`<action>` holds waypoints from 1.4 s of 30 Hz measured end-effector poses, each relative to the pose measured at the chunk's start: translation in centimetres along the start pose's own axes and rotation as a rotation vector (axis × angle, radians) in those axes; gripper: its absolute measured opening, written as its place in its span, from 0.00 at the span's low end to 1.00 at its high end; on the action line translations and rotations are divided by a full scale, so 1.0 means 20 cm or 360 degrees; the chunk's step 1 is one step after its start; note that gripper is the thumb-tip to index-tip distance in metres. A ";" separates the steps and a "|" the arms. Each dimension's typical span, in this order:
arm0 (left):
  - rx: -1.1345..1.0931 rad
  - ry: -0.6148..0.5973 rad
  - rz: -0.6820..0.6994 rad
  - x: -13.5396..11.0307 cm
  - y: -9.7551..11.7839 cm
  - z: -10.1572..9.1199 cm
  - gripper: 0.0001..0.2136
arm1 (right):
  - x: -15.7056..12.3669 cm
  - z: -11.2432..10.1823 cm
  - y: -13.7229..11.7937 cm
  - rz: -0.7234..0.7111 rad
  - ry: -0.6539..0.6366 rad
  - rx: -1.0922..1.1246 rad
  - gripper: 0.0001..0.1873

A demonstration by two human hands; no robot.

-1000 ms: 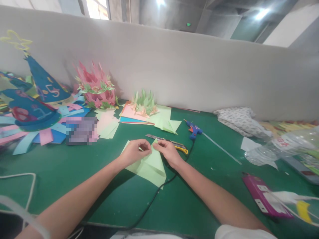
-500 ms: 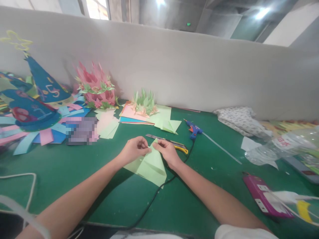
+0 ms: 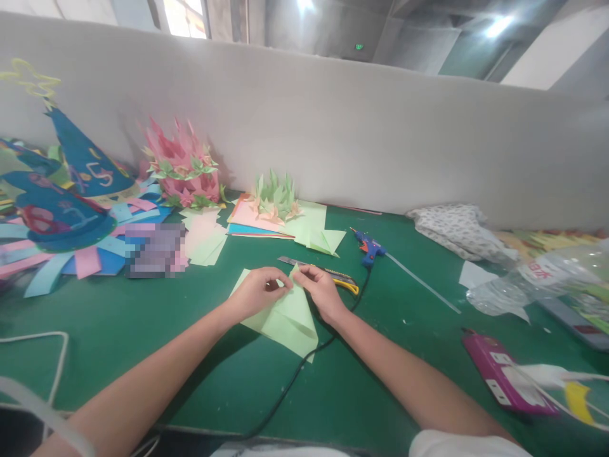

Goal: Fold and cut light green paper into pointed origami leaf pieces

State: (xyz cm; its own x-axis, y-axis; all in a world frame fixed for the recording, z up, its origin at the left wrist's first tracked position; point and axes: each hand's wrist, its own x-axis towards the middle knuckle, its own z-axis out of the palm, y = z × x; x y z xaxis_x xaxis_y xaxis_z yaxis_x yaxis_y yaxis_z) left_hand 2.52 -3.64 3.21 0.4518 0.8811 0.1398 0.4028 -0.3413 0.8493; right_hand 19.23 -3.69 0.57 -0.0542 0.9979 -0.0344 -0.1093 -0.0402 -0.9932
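Observation:
A light green sheet of paper (image 3: 288, 320), partly folded, lies on the green table (image 3: 143, 330) in front of me. My left hand (image 3: 257, 293) pinches its upper part with curled fingers. My right hand (image 3: 321, 291) pinches the top corner of the same sheet, fingertips almost touching those of the left hand. Just behind my right hand lies a yellow utility knife (image 3: 328, 274) with its blade out.
A blue glue gun (image 3: 368, 247) with a black cord (image 3: 290, 381) lies to the right. Loose coloured sheets (image 3: 266, 222), folded paper flowers (image 3: 183, 166) and blue cone hats (image 3: 80, 158) stand at the back left. A purple box (image 3: 499, 374), plastic bag (image 3: 537, 279) and cloth (image 3: 457, 231) lie right.
Both hands stay pinched at the top of the green sheet; the left hand has shifted slightly, uncovering the sheet's left corner again. Nothing else moved.

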 end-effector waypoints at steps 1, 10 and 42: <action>0.0008 -0.0014 0.0022 0.00 0.00 0.00 0.07 | 0.00 0.00 0.00 0.0004 0.0013 -0.0004 0.12; 0.0008 -0.0054 0.0049 0.00 -0.05 0.01 0.09 | 0.02 0.00 0.00 0.0001 -0.0043 -0.0023 0.11; 0.0086 -0.0161 0.0107 -0.01 -0.02 0.02 0.15 | 0.02 0.00 -0.03 -0.0226 -0.0050 -0.0148 0.10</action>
State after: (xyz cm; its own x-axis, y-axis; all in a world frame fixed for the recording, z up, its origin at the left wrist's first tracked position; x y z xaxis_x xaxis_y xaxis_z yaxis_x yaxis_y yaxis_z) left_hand 2.65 -3.73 2.62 0.5559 0.8192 0.1410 0.4102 -0.4179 0.8106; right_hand 19.26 -3.35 1.14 -0.0760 0.9911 0.1091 -0.0257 0.1075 -0.9939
